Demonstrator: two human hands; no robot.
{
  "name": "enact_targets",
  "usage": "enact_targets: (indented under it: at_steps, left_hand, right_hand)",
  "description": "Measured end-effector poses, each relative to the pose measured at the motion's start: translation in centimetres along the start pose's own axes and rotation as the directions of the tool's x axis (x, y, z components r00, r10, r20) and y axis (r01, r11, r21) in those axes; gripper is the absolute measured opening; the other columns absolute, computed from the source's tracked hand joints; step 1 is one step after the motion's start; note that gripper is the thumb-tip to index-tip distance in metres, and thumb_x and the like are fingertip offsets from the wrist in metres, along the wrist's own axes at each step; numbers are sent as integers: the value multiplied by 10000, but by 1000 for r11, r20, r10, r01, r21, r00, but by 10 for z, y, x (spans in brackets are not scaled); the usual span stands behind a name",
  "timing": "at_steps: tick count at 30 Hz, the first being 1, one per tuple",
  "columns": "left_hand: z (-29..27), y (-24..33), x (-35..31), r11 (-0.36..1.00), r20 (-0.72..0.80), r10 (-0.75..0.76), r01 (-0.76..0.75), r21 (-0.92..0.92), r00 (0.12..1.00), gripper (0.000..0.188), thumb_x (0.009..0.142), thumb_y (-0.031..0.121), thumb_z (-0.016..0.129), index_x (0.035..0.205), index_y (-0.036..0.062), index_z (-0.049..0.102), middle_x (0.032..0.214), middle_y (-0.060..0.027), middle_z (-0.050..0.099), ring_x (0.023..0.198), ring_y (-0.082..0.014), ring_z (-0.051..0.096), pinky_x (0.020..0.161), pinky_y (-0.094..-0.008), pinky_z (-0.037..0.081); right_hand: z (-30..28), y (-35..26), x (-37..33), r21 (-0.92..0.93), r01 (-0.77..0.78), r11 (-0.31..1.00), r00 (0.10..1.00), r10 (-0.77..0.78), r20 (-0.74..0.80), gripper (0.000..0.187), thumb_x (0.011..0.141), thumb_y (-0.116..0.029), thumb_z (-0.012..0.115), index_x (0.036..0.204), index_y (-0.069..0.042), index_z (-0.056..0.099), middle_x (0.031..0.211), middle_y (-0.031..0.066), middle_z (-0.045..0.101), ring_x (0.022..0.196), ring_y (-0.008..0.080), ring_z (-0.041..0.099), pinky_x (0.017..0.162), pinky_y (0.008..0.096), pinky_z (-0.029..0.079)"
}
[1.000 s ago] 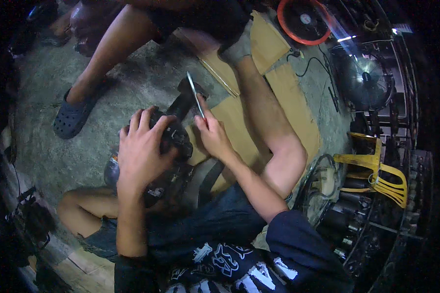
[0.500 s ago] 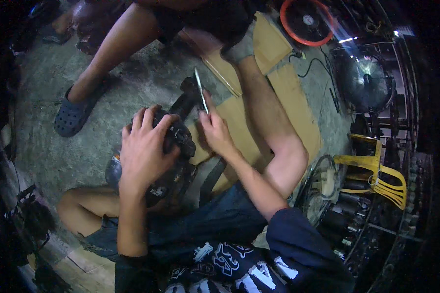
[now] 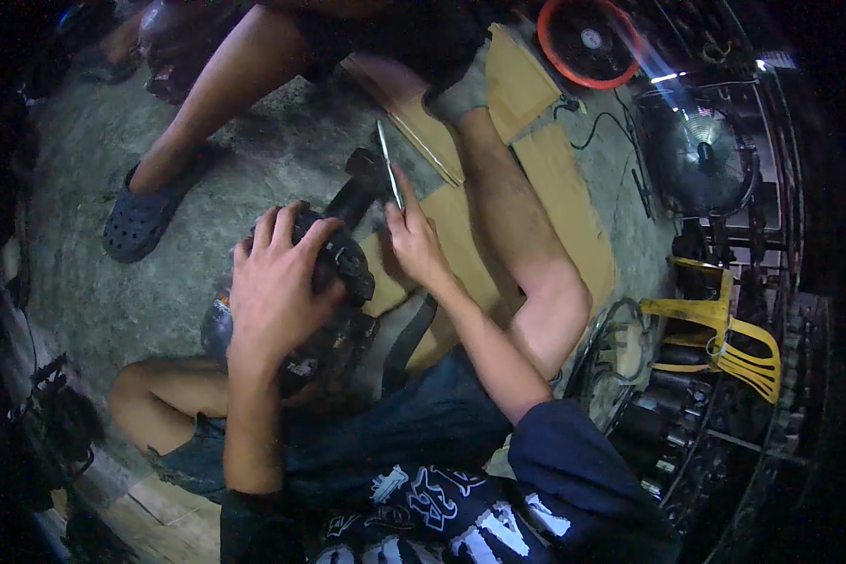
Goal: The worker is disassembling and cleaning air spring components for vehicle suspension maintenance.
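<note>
A dark, greasy, rounded machine part (image 3: 350,271) sits in front of my lap, with a thick dark shaft (image 3: 355,195) sticking out at its far right. My left hand (image 3: 277,293) lies over its top, fingers spread and curved down round it. Closed beside the shaft, my right hand (image 3: 415,246) grips a slim, shiny metal tool (image 3: 387,160) that points up and away. The tool's lower end is hidden by my fingers, and its exact kind cannot be made out. A dark curved strip (image 3: 408,340) lies below my right wrist.
Cardboard sheets (image 3: 564,188) cover the floor under my right leg. Another person's leg with a blue clog (image 3: 139,221) stands at the far left. A red-rimmed round object (image 3: 547,47), a fan (image 3: 703,155) and a yellow plastic chair (image 3: 710,315) are at the right.
My right hand and the metal tool have shifted very slightly, the tool tip a little to the right and up. My left hand stays on the machine part.
</note>
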State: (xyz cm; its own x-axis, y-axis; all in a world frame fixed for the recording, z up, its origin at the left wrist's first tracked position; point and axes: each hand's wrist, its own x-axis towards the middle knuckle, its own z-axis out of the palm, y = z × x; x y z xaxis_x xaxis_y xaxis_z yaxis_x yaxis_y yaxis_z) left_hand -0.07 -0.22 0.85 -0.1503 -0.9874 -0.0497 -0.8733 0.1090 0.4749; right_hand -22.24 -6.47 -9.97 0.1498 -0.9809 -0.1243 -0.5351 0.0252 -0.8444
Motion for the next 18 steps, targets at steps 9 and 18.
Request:
enact_targets:
  at_steps: [9, 18]
  left_hand:
    - [1, -1, 2, 999, 15, -12, 12, 34, 1000, 699, 696, 217, 776, 1368, 238, 588, 1479, -133, 499, 1402, -366, 437, 1092, -529, 408]
    - [0, 1, 0, 1000, 12, -4, 4, 23, 1000, 692, 701, 217, 776, 1368, 219, 592, 1472, -133, 509, 1408, -374, 433, 1096, -521, 398]
  right_hand:
    - [2, -6, -26, -40, 37, 999, 998, -35, 48, 620, 1055, -244, 485, 1623, -246, 239, 989, 371, 662, 950, 557, 653, 801, 555, 499]
    - [8, -8, 0, 27, 24, 999, 999, -24, -22, 621, 1058, -243, 487, 1626, -260, 240, 776, 305, 640, 795, 517, 674, 730, 525, 507]
